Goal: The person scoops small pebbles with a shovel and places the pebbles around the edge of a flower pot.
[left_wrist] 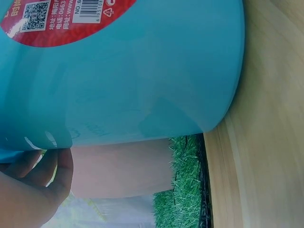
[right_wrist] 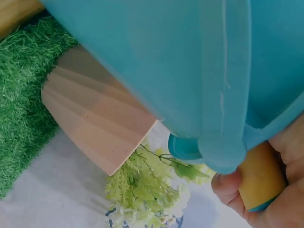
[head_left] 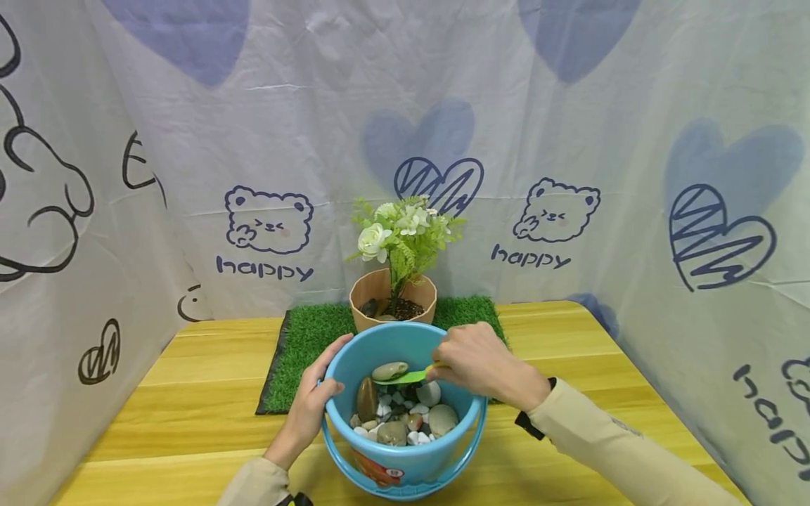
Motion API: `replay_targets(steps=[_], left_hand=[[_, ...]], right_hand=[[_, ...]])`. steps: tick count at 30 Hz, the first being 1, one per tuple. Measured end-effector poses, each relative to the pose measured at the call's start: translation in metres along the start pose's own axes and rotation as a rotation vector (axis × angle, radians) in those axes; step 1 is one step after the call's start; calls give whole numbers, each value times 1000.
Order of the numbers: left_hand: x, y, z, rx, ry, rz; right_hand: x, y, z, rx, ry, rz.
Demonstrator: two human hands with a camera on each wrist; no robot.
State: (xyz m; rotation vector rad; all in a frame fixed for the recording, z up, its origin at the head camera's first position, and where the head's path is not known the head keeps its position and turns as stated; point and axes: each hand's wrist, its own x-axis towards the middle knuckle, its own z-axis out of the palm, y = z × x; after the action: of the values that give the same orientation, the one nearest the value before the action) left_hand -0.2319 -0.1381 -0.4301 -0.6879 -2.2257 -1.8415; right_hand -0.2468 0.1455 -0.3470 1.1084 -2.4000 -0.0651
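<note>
Bucket (head_left: pixel 420 465) steadied left, shovel (head_left: pixel 414 377) gripped right

Left hand (head_left: pixel 310 407) clamps the bucket's left rim, thumb inside, fingers outside: likely to stop it shifting while the other side works. Right hand (head_left: pixel 471 358) is wrapped round the yellow handle (right_wrist: pixel 261 178), green blade angled down inside the bucket. A pale stone (head_left: pixel 389 371) sits at the blade; can't tell if fully supported. Loose stones (head_left: pixel 414 422) cover the bottom. Bucket stands on the table (head_left: pixel 209 393), just in front of the plant pot (head_left: pixel 362 318), presumably for short reach. Bail (head_left: pixel 405 490) hangs down front, leaving the mouth unobstructed.
</note>
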Motion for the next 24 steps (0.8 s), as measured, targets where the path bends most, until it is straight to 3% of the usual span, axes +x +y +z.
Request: replay_targets(steps=[7,11,24], left_hand=[[-1,-1,-1,1,-10,10],[0,-1,-1,-11,-17,18],[0,-2,-1,-15,-19,11]], right_hand=[[-5,7,3,27,145,-42],[-4,13,7,53,175,-68],[-2,18,6,112,52,-37]])
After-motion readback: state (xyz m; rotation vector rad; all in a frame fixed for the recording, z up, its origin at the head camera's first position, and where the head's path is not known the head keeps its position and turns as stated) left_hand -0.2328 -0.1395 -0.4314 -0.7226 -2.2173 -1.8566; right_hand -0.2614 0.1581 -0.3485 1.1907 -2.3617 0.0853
